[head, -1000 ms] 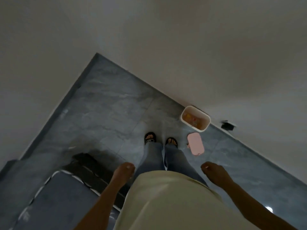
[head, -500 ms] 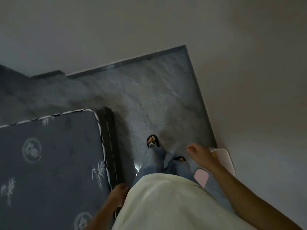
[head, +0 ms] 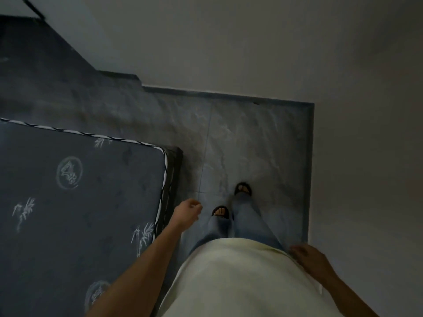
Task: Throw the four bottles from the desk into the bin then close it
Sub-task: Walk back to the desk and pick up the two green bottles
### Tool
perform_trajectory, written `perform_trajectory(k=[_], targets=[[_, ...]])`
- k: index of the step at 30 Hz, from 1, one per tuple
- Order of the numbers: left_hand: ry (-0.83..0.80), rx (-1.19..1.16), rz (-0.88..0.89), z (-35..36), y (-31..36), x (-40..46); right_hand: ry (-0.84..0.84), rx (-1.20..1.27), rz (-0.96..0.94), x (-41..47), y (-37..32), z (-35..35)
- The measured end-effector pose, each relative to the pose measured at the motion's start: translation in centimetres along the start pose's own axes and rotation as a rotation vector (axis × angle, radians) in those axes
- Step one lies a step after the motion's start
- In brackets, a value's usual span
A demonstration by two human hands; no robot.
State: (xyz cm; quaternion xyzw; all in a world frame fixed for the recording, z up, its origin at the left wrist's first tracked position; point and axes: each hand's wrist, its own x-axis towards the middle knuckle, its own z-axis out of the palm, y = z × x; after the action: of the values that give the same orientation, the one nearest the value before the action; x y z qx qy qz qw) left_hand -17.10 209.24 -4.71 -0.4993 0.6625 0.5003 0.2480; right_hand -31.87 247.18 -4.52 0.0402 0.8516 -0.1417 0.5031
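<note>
Looking down, we see our left hand loosely curled and holding nothing just beside the corner of the dark mattress, on its right. Our right hand hangs empty with fingers loose, well to the right of the mattress, against our pale shirt. We see no bottles or bin from here, only grey floor tiles beyond the mattress.

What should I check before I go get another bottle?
1. Left hand free to grab: ok, nothing in it.
2. Right hand free: ok, it rests empty by the shirt.
3. Floor ahead clear to walk on: ok.
4. Mattress corner close to the left hand: not ok, mind the bump.
5. Bin open and ready: cannot tell, it is out of view.
6. Bottles left on the desk: cannot tell, the desk is not in view.
</note>
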Motion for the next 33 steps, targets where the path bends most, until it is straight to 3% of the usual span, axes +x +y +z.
perform_trajectory(k=[7,15,23,28,33], targets=[[0.091,-0.063,-0.006,-3.0,6.2,4.6,-0.066,-0.188,0.001,6.8,-7.2,-7.9],[0.133,-0.119,-0.231,-3.4,4.4,3.4,-0.117,-0.353,-0.235,14.9,-25.4,-14.1],[0.095,-0.295,-0.459,-2.6,1.7,1.1,-0.19,-0.553,-0.613,17.7,-46.6,-11.8],[0.092,-0.373,-0.539,-5.8,1.9,4.0,-0.254,-0.566,-0.607,19.0,-55.8,-8.8],[0.203,-0.503,-0.482,-14.5,4.6,9.5,-0.241,-0.661,-0.567,20.7,-60.9,-8.6]])
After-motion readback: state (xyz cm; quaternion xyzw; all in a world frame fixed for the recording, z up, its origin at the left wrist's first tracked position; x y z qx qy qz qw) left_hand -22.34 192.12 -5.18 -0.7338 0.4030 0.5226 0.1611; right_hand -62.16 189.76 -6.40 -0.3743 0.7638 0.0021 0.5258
